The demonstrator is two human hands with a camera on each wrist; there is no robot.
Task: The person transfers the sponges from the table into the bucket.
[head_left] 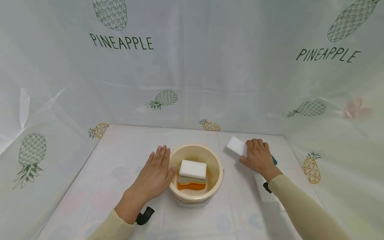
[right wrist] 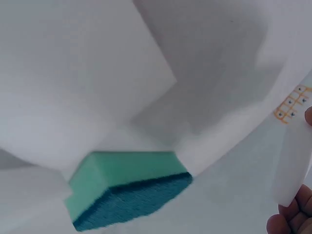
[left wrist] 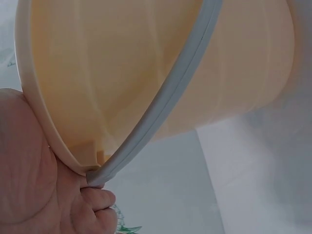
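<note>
A cream bucket point(head_left: 220, 180) stands in the middle of the table, its grey handle point(left wrist: 161, 102) hanging down outside. My left hand point(head_left: 154, 176) rests against the bucket's left rim with straight fingers, its palm touching the rim in the left wrist view. Inside the bucket, a white sponge block point(head_left: 193, 169) lies over an orange sponge point(head_left: 192, 186) with a greyish, yellow-edged layer between. To the right of the bucket, my right hand point(head_left: 257, 158) pinches another white sponge block point(head_left: 236, 145) between thumb and fingers. A green scouring sponge point(right wrist: 131, 190) lies beside that hand, mostly hidden in the head view.
More white blocks point(head_left: 265, 191) lie under my right forearm, near the table's right side. A pale patterned cloth point(head_left: 120, 146) covers the table. Hanging sheets with pineapple prints point(head_left: 216, 66) enclose the back and sides.
</note>
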